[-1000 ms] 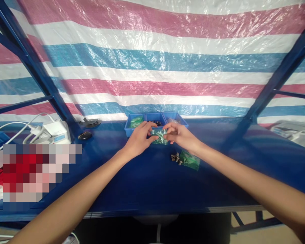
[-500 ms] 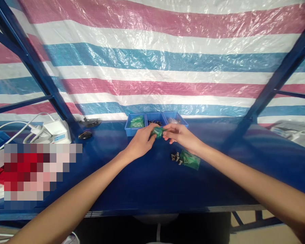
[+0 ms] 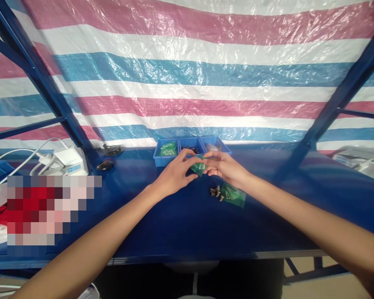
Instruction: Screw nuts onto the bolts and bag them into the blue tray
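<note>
A small green plastic bag (image 3: 199, 167) with pale slim pieces showing through hangs above the table, in front of the blue bins. My right hand (image 3: 224, 168) pinches it by its right edge. On the bag's left side is my left hand (image 3: 177, 172), fingers and thumb spread apart around that edge; whether a fingertip touches it I cannot tell. Below my right hand, another green bag (image 3: 234, 195) lies flat on the table, slim pieces visible inside. Several small metal fittings (image 3: 215, 192) sit loose against its left side.
Three joined blue bins (image 3: 166, 161) stand at the back, holding green bags, dark small parts and clear bags. A black computer mouse (image 3: 105, 165) and a white power strip (image 3: 77, 168) are on the left of the blue table (image 3: 174, 232). Striped sheeting hangs behind.
The fingers of my left hand have spread away from the green bag, which was bunched between both hands. The bag now shows flatter in my right hand.
</note>
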{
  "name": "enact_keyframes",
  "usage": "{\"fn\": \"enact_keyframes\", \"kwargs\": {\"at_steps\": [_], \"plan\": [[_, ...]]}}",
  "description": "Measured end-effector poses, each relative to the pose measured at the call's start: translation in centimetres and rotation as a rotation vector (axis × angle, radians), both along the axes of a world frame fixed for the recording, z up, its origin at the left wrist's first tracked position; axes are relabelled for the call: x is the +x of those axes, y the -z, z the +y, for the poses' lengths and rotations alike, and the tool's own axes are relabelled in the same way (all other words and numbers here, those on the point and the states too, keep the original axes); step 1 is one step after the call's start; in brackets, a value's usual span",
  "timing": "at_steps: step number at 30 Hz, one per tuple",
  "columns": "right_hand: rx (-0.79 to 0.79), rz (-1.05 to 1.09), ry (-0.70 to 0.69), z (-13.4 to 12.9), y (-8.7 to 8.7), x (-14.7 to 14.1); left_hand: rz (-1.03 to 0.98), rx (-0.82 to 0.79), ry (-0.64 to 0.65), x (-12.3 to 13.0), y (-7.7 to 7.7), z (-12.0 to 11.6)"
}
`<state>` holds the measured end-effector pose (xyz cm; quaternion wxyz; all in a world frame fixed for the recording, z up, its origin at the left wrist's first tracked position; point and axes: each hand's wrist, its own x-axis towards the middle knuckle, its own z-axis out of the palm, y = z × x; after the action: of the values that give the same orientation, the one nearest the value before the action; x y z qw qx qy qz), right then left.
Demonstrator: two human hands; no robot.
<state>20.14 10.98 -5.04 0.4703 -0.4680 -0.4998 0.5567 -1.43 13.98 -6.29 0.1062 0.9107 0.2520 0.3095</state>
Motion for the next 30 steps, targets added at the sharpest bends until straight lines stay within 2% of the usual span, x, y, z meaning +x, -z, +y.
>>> {"fn": "enact_keyframes", "kwargs": {"at_steps": [5,12,16,20,24,27,30], "plan": [[0.031,-0.074,-0.056,0.0,0.0,0.0,-0.058,0.102,-0.048,0.3,-0.7,-0.2],[-0.017,-0.025,-0.190,-0.5,-0.1,0.0,-0.220,-0.044,-0.196,0.3,-0.9,-0.1],[0.135,-0.149,-0.225,-0.2,-1.7,-0.1,-0.341,-0.112,-0.206,0.4,-1.4,-0.1],[0.296,-0.306,-0.105,2.3,-3.7,-1.3,-0.406,-0.084,-0.251,-0.4,-2.5,0.4],[0.490,-0.490,-0.066,6.3,-4.9,-4.4,-0.355,0.026,-0.423,-2.6,-3.4,2.1],[0.533,-0.657,-0.051,9.0,-5.0,-7.1,-0.288,0.032,-0.607,-4.4,-3.4,3.7],[0.572,-0.890,-0.018,10.9,-4.4,-9.0,-0.147,0.012,-0.728,-5.6,-3.0,5.0]]}}
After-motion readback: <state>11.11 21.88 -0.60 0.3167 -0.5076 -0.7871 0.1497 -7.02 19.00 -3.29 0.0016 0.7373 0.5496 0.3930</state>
